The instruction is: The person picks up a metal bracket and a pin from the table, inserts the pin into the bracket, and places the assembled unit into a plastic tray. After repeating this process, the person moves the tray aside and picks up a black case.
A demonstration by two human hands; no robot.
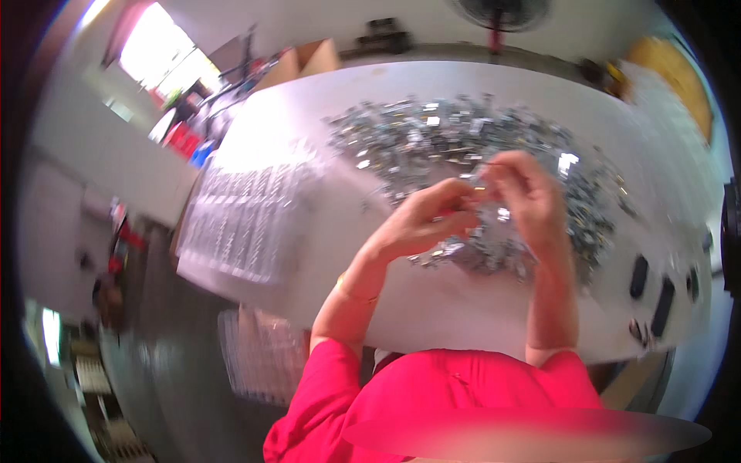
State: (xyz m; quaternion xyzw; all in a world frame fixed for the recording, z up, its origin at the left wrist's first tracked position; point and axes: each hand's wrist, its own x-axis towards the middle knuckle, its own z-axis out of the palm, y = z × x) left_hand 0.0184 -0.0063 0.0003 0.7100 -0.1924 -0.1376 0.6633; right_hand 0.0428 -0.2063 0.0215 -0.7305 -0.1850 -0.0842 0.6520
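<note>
A wide heap of small silvery metal parts [432,135] spreads over the white table [332,255], with some golden glints among them. Above its near half, my left hand [432,220] and my right hand [529,197] come together, fingertips almost meeting. The fingers of both are bent and closed in a pinch. A small shiny bit shows between the fingertips, but blur hides its kind and which hand has it. Clear plastic trays [239,220] with ribbed compartments lie on the table to the left of my left hand.
Dark oblong objects [662,307] and small scissors-like handles [639,333] lie at the table's right. Clear plastic wrapping [664,116] covers the far right. More clear trays [262,355] stand below the left edge. Beyond the table are an open cardboard box [301,62] and a fan [498,15].
</note>
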